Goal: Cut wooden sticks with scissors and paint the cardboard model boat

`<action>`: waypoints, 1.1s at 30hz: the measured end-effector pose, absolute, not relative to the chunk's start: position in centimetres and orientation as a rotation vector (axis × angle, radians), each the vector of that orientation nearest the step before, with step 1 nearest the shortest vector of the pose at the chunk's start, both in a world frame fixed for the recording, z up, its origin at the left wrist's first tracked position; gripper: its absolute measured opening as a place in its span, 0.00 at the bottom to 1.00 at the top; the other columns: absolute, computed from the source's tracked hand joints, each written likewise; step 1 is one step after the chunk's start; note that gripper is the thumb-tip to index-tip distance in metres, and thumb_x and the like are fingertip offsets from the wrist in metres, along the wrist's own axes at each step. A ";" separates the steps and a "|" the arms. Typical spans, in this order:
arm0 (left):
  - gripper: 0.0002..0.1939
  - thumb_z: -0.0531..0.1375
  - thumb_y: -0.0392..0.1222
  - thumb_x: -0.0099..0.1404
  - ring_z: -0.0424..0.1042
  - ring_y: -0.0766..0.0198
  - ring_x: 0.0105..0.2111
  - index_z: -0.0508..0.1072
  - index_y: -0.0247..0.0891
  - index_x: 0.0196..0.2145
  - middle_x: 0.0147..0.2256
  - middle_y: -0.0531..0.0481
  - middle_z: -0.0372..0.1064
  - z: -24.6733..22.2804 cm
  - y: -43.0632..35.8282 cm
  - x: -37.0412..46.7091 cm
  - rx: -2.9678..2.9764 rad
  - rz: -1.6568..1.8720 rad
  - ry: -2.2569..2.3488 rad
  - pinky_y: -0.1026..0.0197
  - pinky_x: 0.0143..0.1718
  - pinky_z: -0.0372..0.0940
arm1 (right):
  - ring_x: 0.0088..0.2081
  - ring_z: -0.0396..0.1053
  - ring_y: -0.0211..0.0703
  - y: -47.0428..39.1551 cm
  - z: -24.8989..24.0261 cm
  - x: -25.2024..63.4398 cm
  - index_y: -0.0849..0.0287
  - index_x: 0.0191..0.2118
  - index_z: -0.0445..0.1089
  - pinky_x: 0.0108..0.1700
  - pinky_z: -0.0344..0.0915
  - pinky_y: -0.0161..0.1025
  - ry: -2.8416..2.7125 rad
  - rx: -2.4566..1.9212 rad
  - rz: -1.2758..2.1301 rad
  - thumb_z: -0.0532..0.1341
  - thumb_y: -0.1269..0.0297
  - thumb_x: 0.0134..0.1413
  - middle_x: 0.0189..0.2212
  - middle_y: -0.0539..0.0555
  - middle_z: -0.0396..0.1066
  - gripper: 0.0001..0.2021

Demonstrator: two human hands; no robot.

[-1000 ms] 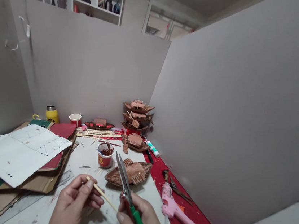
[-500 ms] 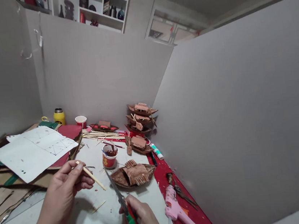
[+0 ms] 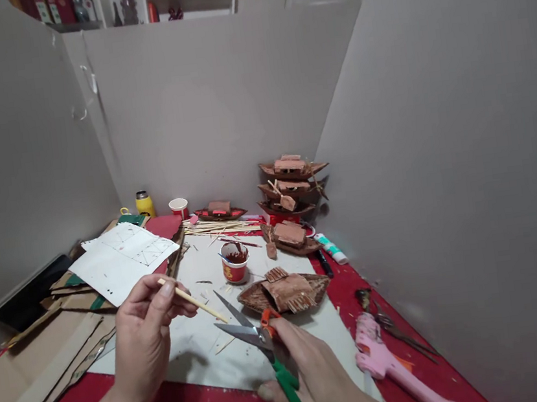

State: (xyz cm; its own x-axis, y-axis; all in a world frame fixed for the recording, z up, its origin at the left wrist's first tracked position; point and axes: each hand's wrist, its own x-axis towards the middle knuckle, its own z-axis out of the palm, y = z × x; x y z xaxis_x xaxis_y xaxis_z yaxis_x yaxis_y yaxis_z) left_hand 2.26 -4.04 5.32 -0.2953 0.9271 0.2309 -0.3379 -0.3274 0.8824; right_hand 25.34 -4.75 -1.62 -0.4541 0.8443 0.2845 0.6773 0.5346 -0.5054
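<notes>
My left hand [image 3: 150, 329] pinches a thin pale wooden stick [image 3: 197, 302] that slants down to the right. Scissors [image 3: 260, 337] with green and orange handles are in my right hand [image 3: 312, 362]; their blades are spread, and the stick's lower end lies between or just over the tips. Just beyond my right hand sits a brown model boat [image 3: 287, 293] with a curved cover and short slats. A short stick piece [image 3: 225, 344] lies on the white sheet [image 3: 195, 360] under the blades. Behind it stands a paper cup [image 3: 235, 264] with brown paint and a brush.
More model boats [image 3: 294, 166] are stacked at the back right. Loose sticks [image 3: 223, 227] lie along the back. A pink glue gun [image 3: 391, 365] and pliers [image 3: 407, 334] rest on the right. Cardboard [image 3: 68, 362] and a drawing sheet [image 3: 123, 258] cover the left.
The scissors have opened, and their tips have come up to the stick's lower end. The camera view has turned, shifting the table scene to the right. The left hand still holds the stick.
</notes>
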 end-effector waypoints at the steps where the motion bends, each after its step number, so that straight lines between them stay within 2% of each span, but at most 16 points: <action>1: 0.03 0.63 0.40 0.61 0.71 0.69 0.24 0.74 0.38 0.31 0.28 0.54 0.72 5.3 -4.1 2.3 0.979 1.784 0.934 0.67 0.27 0.68 | 0.32 0.64 0.48 -4.7 -1.4 25.3 0.57 0.39 0.58 0.31 0.57 0.39 -2.272 -1.259 0.416 0.60 0.47 0.51 0.33 0.55 0.66 0.20; 9: 0.05 0.64 0.41 0.60 0.71 0.68 0.25 0.72 0.39 0.31 0.29 0.55 0.72 5.0 -4.4 2.8 1.110 1.790 1.088 0.65 0.29 0.69 | 0.33 0.64 0.48 -4.6 -0.6 25.3 0.56 0.36 0.58 0.33 0.57 0.39 -2.262 -1.313 0.392 0.63 0.50 0.49 0.33 0.54 0.66 0.18; 19: 0.05 0.63 0.41 0.61 0.71 0.66 0.23 0.69 0.39 0.31 0.27 0.55 0.72 5.0 -4.3 2.6 1.128 1.731 1.099 0.63 0.27 0.69 | 0.36 0.65 0.52 -4.8 -0.8 25.1 0.59 0.40 0.62 0.38 0.60 0.44 -2.287 -1.251 0.275 0.62 0.48 0.50 0.36 0.58 0.68 0.20; 28: 0.06 0.62 0.41 0.61 0.71 0.67 0.23 0.68 0.39 0.33 0.28 0.54 0.72 5.4 -4.6 3.0 1.130 1.761 1.094 0.63 0.27 0.69 | 0.38 0.65 0.52 -5.1 -0.2 25.2 0.60 0.42 0.62 0.39 0.59 0.45 -2.297 -1.270 0.337 0.62 0.48 0.50 0.37 0.58 0.68 0.22; 33: 0.06 0.62 0.42 0.62 0.72 0.67 0.25 0.68 0.39 0.33 0.29 0.54 0.72 5.5 -4.7 3.1 1.157 1.759 1.080 0.63 0.27 0.68 | 0.40 0.65 0.54 -5.1 -0.4 25.2 0.60 0.43 0.62 0.42 0.60 0.47 -2.292 -1.283 0.396 0.64 0.43 0.47 0.40 0.59 0.68 0.26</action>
State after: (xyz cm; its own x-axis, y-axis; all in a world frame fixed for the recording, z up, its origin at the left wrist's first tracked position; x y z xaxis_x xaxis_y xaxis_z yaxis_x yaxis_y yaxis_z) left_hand 3.13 -4.68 5.47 -0.3041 0.9031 0.3033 -0.1382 -0.3568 0.9239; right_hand 25.17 -5.10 -0.43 -0.4446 0.8551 0.2667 0.7158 0.5181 -0.4681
